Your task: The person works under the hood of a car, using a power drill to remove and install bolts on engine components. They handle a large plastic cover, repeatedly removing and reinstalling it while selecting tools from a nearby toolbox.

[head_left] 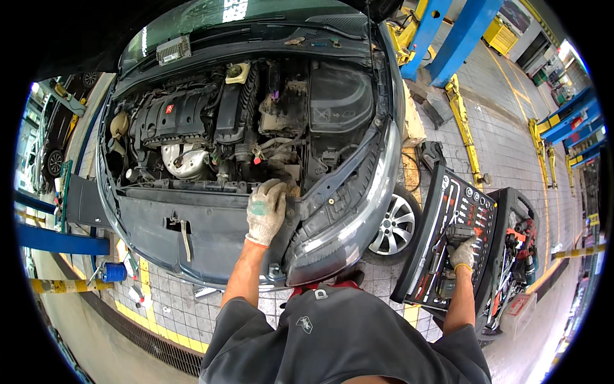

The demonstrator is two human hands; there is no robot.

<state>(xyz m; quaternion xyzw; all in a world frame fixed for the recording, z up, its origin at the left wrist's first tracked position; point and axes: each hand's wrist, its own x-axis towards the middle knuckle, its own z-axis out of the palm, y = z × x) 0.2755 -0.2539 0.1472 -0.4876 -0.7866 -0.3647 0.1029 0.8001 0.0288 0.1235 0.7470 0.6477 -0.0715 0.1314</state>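
On the engine bay's front edge [192,192], left hand [266,211] flat and open; right hand [462,253] gripping a tool [459,233] over the toolbox [441,237].

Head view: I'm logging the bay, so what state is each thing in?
Bonnet: raised.
Engine bay: exposed.
Tool case: open, tilted.
Left hand: gloved, resting on the car's front panel.
Right hand: gloved, in the tool case.
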